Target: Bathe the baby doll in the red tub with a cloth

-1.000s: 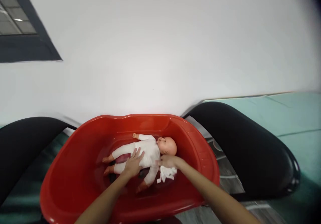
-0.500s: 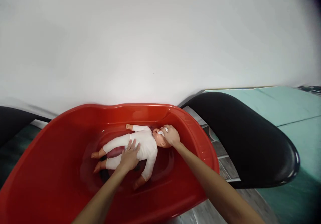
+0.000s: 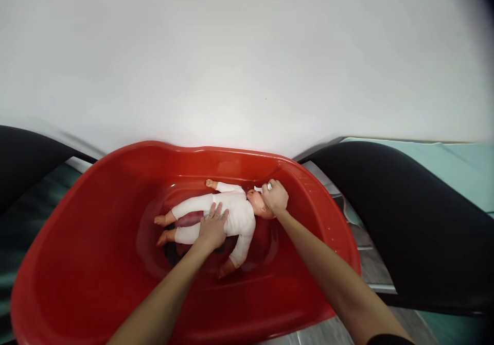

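We are looking down into a large glossy red plastic tub, oval, with a raised rim and a sunken floor. Lying in that floor is a small plastic baby doll in a white long-sleeved suit, on its back, bare feet pointing left and bald head pointing right, one arm reaching toward the far wall and the other toward the near side. A dark pinkish patch is showing between its legs; we cannot tell what it is.

Moving right, our left hand is lying flat on the doll's belly, fingers spread wide and relaxed, pressing on the white suit and gripping nothing. Further right, our right hand is curled closed over the doll's head, touching its face, and pinching a small white cloth, of which only a scrap is peeking out on the far side of the knuckles.

Rounded black padded shapes are flanking the tub on the left and right, a pale green surface is stretching beyond on the far right, and a plain white wall is filling the far side.
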### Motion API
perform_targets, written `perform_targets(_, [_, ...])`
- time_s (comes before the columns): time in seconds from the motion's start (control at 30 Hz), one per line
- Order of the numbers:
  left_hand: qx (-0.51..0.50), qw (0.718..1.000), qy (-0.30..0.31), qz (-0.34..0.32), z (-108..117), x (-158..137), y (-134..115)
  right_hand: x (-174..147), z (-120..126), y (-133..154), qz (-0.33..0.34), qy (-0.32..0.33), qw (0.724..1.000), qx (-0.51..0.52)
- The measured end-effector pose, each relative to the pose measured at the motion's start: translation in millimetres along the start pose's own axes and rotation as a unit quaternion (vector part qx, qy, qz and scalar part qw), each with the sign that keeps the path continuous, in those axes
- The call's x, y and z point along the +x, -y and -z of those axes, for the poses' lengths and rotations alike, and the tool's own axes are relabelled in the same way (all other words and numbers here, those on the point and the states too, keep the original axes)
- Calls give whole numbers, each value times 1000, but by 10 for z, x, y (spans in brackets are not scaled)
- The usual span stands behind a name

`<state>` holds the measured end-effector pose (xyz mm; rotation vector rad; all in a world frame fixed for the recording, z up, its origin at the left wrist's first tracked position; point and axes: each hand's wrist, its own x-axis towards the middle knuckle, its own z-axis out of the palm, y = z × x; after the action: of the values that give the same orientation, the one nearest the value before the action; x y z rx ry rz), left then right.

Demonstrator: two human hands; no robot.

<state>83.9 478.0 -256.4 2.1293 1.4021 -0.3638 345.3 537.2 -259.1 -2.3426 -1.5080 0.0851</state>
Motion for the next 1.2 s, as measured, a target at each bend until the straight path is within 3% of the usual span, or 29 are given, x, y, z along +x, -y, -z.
perform_targets(0.2, [2,1000,-7,-5,7,-5,5,61,89,-35,-5,119,992,31])
perform_targets(0.33, [11,1000,-2,1,-2,2,7,16,67,-3,-38,69,997,16])
perform_targets(0.6, [19,1000,-13,0,-13,5,-13,-167,-40,-46,-30,-33,999,20])
perform_targets(1.2, [30,999,-20,-2,-14,0,-18,-90,-35,18,-64,-22,998,13])
